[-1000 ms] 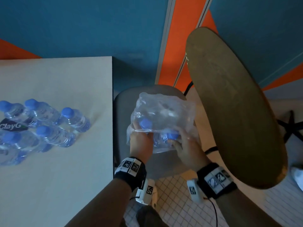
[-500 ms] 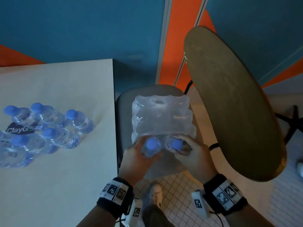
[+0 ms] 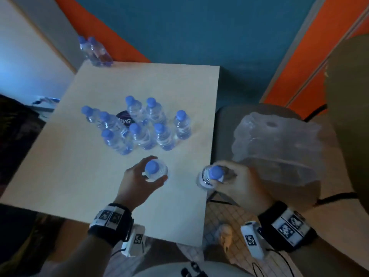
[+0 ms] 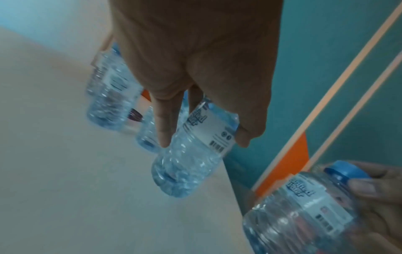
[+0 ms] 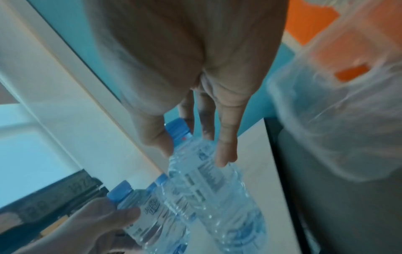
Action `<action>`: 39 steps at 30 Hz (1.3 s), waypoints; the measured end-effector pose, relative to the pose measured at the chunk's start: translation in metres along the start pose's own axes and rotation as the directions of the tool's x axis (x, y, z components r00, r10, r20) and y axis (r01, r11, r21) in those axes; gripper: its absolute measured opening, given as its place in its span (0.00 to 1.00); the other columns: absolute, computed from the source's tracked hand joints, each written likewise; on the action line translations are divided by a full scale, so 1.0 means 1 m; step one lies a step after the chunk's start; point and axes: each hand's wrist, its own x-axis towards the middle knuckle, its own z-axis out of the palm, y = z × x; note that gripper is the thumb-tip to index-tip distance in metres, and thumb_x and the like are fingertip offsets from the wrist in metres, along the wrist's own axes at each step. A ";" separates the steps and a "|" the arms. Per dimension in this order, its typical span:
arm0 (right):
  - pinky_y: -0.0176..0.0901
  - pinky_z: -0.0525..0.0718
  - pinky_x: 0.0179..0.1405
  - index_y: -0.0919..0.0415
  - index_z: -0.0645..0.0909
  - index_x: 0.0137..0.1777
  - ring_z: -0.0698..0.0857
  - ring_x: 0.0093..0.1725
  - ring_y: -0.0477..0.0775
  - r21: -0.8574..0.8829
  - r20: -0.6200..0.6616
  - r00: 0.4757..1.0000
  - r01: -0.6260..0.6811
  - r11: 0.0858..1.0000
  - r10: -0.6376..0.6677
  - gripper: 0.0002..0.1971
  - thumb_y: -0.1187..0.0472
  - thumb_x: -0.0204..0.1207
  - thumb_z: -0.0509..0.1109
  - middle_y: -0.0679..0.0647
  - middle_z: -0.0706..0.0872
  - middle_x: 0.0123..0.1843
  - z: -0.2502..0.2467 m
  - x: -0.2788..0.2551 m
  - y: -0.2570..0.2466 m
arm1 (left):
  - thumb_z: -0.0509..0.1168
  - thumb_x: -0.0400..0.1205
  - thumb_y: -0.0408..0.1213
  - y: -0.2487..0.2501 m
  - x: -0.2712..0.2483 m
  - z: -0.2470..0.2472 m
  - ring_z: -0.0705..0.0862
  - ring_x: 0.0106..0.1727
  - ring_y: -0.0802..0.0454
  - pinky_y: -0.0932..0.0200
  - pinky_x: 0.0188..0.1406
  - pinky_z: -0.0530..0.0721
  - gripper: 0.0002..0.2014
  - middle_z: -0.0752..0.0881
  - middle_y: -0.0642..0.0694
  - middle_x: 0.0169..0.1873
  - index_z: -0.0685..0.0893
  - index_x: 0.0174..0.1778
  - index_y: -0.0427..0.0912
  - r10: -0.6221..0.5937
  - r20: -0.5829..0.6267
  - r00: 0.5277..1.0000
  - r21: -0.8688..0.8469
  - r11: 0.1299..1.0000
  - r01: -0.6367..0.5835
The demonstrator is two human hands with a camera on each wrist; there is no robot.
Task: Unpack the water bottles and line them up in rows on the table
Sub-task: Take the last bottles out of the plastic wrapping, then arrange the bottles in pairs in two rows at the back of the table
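My left hand (image 3: 154,172) grips a clear water bottle with a blue cap (image 3: 152,168) from above, upright just over the near part of the pale table (image 3: 79,176). In the left wrist view its fingers (image 4: 163,130) wrap that bottle (image 4: 195,151). My right hand (image 3: 218,175) grips a second bottle (image 3: 209,176) near its cap, tilted, at the table's right edge; this bottle (image 5: 206,171) fills the right wrist view. Several bottles (image 3: 139,126) stand grouped at mid-table. The opened plastic pack (image 3: 279,148) lies on a grey chair (image 3: 223,120).
Two more bottles (image 3: 95,50) stand at the table's far left corner. A dark printed card (image 3: 123,119) lies among the grouped bottles. A brown rounded chair back (image 3: 349,116) rises at the right. Tiled floor and my shoe (image 3: 225,234) show below the table edge.
Both hands drew a bottle each out of the pack on the chair and carried them left to the table. The head view swung left over the table.
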 end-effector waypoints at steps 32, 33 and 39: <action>0.54 0.81 0.67 0.60 0.83 0.67 0.82 0.63 0.62 -0.224 -0.152 0.963 0.186 0.957 -0.223 0.23 0.62 0.70 0.77 0.58 0.82 0.65 0.282 0.174 -0.244 | 0.73 0.79 0.26 -0.145 0.154 -0.238 0.88 0.54 0.49 0.57 0.50 0.89 0.19 0.82 0.46 0.64 0.83 0.63 0.47 0.166 -0.129 0.978 -0.083 0.981 -0.177; 0.57 0.79 0.70 0.60 0.81 0.70 0.81 0.66 0.65 -0.275 -0.142 0.974 0.132 0.952 -0.176 0.26 0.62 0.70 0.77 0.59 0.81 0.67 0.290 0.193 -0.243 | 0.74 0.78 0.28 -0.147 0.178 -0.236 0.86 0.58 0.49 0.55 0.54 0.88 0.23 0.79 0.46 0.68 0.81 0.68 0.47 0.150 -0.082 0.985 -0.045 0.987 -0.154; 0.56 0.83 0.57 0.60 0.74 0.75 0.83 0.65 0.71 -0.549 -0.046 0.977 -0.200 0.812 0.209 0.28 0.58 0.75 0.73 0.65 0.80 0.66 0.315 0.260 -0.242 | 0.77 0.75 0.33 -0.159 0.266 -0.211 0.80 0.66 0.51 0.60 0.64 0.76 0.37 0.75 0.46 0.76 0.72 0.80 0.47 0.144 0.334 0.932 0.025 0.987 -0.161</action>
